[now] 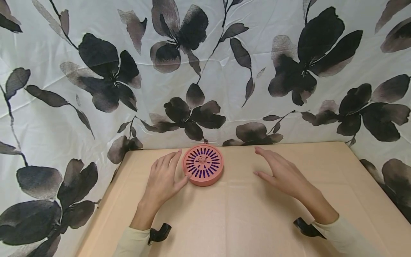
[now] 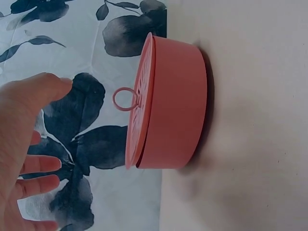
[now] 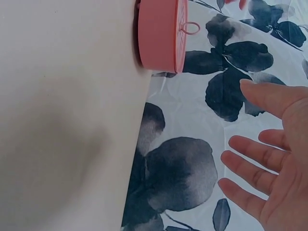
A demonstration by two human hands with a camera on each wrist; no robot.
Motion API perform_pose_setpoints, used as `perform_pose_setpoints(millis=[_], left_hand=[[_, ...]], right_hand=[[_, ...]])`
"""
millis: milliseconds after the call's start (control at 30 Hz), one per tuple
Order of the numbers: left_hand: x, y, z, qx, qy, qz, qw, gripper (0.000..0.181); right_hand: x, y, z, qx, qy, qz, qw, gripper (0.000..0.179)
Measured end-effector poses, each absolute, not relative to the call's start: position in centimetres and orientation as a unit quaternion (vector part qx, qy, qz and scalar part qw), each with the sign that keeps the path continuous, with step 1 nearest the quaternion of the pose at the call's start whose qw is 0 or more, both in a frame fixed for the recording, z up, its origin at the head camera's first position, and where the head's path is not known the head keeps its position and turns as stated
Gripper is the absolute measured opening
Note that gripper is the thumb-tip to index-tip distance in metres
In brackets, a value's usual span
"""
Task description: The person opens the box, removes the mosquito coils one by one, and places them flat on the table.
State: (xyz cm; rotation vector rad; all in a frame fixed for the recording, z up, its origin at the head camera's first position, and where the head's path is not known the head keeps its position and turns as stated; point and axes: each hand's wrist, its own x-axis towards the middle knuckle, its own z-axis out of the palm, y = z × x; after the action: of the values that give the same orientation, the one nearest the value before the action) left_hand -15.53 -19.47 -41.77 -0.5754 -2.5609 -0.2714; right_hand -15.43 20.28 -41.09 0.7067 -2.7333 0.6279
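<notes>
A round coral-pink tin (image 1: 203,180) stands near the table's far edge, its slotted lid (image 1: 210,154) on top with a small ring handle (image 2: 124,99) in the middle. Dark blue shows through the lid's slots. My left hand (image 1: 163,178) hovers just left of the tin, fingers spread; in the left wrist view a gap lies between hand and tin (image 2: 175,103). Farther off on the right, my right hand (image 1: 284,175) is held in the air with fingers extended and holds nothing. The right wrist view shows that hand (image 3: 279,163) apart from the tin (image 3: 159,36).
The tin stands on a pale tan table (image 1: 224,221). Behind and beside it hangs a white cloth (image 1: 231,78) with dark floral print, close to the far edge. Black wrist mounts (image 1: 160,233) sit at both cuffs.
</notes>
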Motion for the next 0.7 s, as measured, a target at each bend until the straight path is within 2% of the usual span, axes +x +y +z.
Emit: perform_pose_setpoints(millis=[200, 700], left_hand=[[-15.9, -19.4, -42.2, -0.206, -0.936, -0.142, 0.249, 0.076], [-16.7, -19.1, -43.4, -0.184, -0.935, -0.194, 0.232, 0.07]], right_hand=[[-15.6, 19.6, -41.5, 0.243, -0.936, 0.223, 0.123, 0.08], [-16.3, 17.5, -42.4, 0.222, -0.933, 0.266, 0.095, 0.074]])
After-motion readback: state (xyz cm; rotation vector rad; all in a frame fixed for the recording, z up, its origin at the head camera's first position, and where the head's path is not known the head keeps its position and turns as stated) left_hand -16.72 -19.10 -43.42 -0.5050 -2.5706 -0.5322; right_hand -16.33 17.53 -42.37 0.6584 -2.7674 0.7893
